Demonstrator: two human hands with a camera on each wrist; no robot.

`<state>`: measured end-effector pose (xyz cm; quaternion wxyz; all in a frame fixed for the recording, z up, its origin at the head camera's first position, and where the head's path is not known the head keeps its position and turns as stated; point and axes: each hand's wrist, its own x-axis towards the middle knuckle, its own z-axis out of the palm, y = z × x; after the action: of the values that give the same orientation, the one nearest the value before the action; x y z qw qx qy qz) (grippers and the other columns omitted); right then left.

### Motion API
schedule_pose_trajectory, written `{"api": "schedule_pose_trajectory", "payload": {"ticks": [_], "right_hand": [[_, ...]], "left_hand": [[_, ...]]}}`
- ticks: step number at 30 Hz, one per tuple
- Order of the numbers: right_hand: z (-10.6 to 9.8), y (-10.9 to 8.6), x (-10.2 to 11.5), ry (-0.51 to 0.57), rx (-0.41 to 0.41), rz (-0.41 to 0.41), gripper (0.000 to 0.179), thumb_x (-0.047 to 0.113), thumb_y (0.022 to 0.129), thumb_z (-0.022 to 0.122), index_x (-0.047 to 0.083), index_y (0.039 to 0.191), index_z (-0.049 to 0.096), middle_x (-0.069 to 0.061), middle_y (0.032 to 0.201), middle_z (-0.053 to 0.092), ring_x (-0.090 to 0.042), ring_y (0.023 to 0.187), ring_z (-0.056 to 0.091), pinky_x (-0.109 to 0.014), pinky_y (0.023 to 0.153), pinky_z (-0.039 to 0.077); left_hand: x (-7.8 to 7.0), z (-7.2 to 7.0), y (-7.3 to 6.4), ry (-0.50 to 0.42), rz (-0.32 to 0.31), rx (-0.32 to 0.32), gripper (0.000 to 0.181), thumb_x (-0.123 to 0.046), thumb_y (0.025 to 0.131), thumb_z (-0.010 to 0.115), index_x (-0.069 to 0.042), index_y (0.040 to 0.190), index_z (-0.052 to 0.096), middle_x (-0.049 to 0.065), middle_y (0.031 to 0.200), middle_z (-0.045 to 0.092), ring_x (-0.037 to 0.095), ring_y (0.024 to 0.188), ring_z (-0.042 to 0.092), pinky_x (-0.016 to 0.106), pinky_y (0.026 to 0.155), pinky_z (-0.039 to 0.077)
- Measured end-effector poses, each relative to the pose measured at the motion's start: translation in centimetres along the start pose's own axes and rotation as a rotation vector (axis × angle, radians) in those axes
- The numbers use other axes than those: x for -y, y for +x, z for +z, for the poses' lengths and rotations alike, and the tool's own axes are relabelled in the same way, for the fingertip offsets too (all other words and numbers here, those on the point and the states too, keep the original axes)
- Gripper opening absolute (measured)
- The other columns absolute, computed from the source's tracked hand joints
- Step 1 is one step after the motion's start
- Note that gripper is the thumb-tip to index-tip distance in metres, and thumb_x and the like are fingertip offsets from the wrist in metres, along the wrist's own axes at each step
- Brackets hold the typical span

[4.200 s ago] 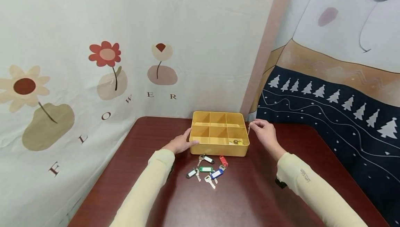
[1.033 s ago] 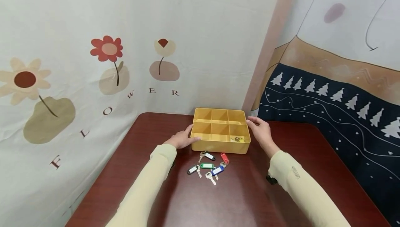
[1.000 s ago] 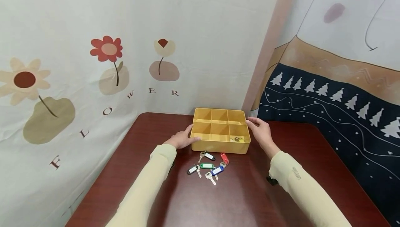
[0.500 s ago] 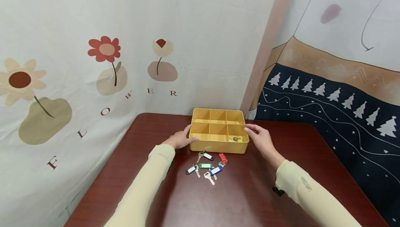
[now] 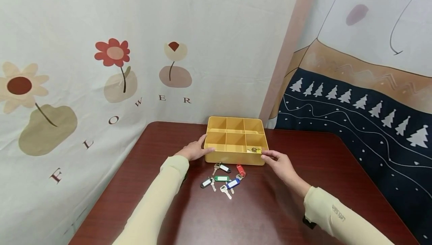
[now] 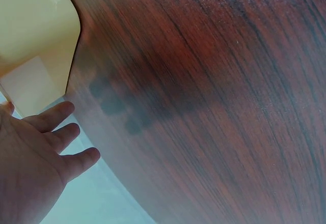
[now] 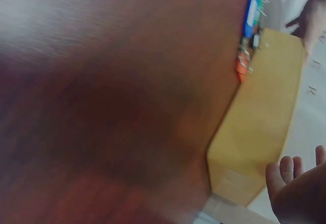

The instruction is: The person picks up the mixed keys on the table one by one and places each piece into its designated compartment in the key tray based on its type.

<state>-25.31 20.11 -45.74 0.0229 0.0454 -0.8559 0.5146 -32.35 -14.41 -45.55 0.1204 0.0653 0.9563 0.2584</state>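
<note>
In the head view, a yellow box with six-part dividers is at the back of the table. My left hand rests against its left side, thumb along the front rim; in the left wrist view its fingers spread out straight. My right hand has its thumb and index fingertips at the box's front right corner; its fingers look extended in the right wrist view. Small keys and a yellow tag lie in the front right compartment. Before the box are keys with black, green, blue and red tags.
The dark red wooden table ends at a pale wall hanging printed with flowers. On the right hangs a dark blue cloth with white trees. The box's far edge is close to the table's back edge.
About four seconds ago my right hand pinched a small thin thing by the box's right wall. It has since moved forward along that side to the front corner. My left hand stays put.
</note>
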Motion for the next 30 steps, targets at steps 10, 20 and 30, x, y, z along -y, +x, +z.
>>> {"api": "schedule_pose_trajectory", "payload": {"ticks": [10,20,30], "right_hand": [[2.7,-1.2,-2.5,-0.103,0.071,-0.079,0.025,0.018,0.092,0.073,0.001,0.111,0.074,-0.008,0.109,0.071,-0.023,0.102,0.064,-0.039,0.087,0.051],[4.7,-0.9,-3.6,-0.201,0.104,-0.15,0.015,0.016,0.086,0.078,0.012,0.101,0.078,0.001,0.103,0.071,-0.02,0.101,0.063,-0.042,0.09,0.049],[5.8,-0.2,-3.7,-0.294,0.119,-0.254,0.01,0.014,0.085,0.079,0.013,0.095,0.078,0.005,0.096,0.07,-0.018,0.097,0.064,-0.043,0.089,0.05]], "left_hand": [[0.1,-0.1,0.0,-0.007,0.0,0.003,0.087,-0.06,0.095,0.054,-0.021,0.161,0.013,0.026,0.149,0.041,0.043,0.136,0.04,0.06,0.107,0.032],[0.0,-0.1,-0.2,-0.002,0.003,0.016,0.089,-0.062,0.095,0.053,-0.019,0.161,0.012,0.025,0.15,0.04,0.043,0.137,0.038,0.059,0.108,0.032],[0.0,0.0,-0.2,-0.009,0.0,0.012,0.089,-0.062,0.095,0.054,-0.021,0.161,0.011,0.025,0.15,0.041,0.042,0.137,0.039,0.059,0.107,0.033]]}}
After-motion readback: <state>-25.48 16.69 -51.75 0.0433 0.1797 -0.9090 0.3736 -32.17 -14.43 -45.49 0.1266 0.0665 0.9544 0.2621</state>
